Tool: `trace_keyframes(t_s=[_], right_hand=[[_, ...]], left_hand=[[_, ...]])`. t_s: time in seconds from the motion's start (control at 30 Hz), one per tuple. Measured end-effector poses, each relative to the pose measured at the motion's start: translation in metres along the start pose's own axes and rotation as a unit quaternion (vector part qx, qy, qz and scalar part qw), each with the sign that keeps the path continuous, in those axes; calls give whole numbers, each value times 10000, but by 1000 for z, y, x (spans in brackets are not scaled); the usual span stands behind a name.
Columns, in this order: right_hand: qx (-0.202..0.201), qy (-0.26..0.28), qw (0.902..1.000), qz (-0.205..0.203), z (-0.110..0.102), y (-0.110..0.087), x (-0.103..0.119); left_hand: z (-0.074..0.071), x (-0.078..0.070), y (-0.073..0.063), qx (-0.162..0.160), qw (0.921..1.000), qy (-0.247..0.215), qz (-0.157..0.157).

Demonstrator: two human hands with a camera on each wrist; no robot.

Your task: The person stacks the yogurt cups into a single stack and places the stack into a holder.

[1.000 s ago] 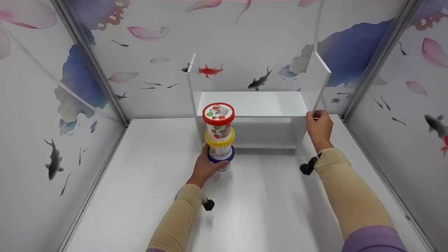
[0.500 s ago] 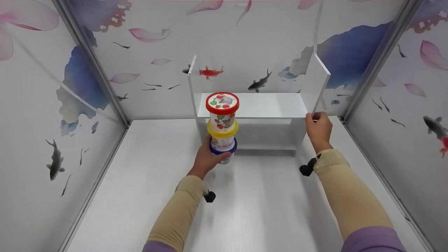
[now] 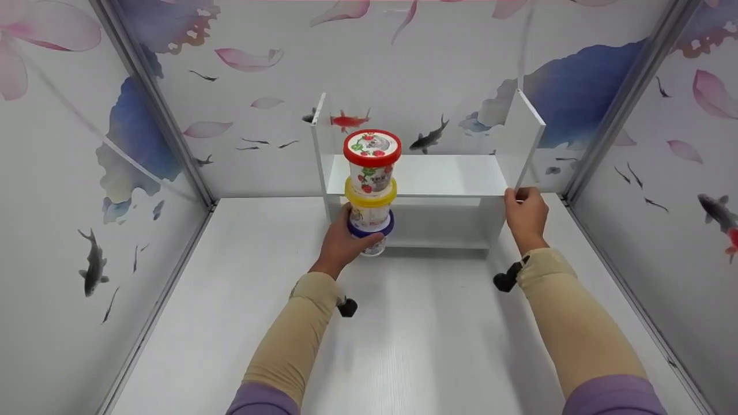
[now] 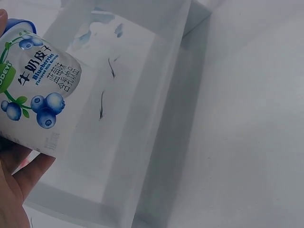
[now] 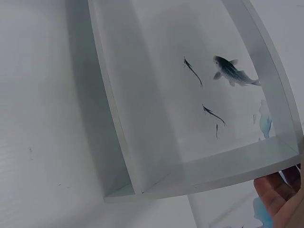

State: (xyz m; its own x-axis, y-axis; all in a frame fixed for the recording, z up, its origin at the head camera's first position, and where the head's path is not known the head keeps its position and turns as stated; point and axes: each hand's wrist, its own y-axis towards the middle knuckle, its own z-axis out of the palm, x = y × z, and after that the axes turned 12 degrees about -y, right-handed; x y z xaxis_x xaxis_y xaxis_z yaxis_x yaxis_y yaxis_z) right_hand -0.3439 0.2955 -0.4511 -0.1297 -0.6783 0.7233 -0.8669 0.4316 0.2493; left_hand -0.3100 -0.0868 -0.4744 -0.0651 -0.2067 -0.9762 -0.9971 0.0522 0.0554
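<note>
My left hand (image 3: 339, 245) grips an upright stack of three paper cups by the bottom one. That bottom cup (image 4: 35, 90) has a blue lid and blueberry prints, and in the left wrist view my fingers curl around it. Above it sits a yellow-lidded cup (image 3: 369, 216), topped by a red-lidded cup (image 3: 372, 178) with strawberry prints. The stack overlaps the left front of a small white shelf (image 3: 452, 176) in the head view. My right hand (image 3: 526, 216) holds the shelf's right side panel at the middle board's height, thumb in front.
The shelf's two side panels rise above its middle board, and a lower compartment (image 3: 438, 222) lies beneath. It stands on a white table (image 3: 415, 323) near the back wall (image 3: 392, 75). Printed side walls (image 3: 52, 190) enclose the table left and right.
My left hand has lifted the cup stack upward and carried it slightly right and toward the shelf. The right hand stays in place on the shelf's side panel.
</note>
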Motion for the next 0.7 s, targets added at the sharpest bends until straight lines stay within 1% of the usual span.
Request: trace_keyframes(t_s=[0.13, 0.33, 0.53, 0.7], right_hand=[[-33, 42, 10000, 84, 1, 0, 0], [-20, 50, 9999, 133, 0, -1, 3], [-25, 50, 9999, 135, -1, -1, 3], [-47, 12, 10000, 83, 1, -2, 1]], left_hand=[[1, -8, 5, 29, 10000, -82, -33], [1, -22, 11, 40, 10000, -18, 74], [2, -39, 17, 28, 9999, -78, 151], [1, -53, 22, -17, 9997, 64, 250]])
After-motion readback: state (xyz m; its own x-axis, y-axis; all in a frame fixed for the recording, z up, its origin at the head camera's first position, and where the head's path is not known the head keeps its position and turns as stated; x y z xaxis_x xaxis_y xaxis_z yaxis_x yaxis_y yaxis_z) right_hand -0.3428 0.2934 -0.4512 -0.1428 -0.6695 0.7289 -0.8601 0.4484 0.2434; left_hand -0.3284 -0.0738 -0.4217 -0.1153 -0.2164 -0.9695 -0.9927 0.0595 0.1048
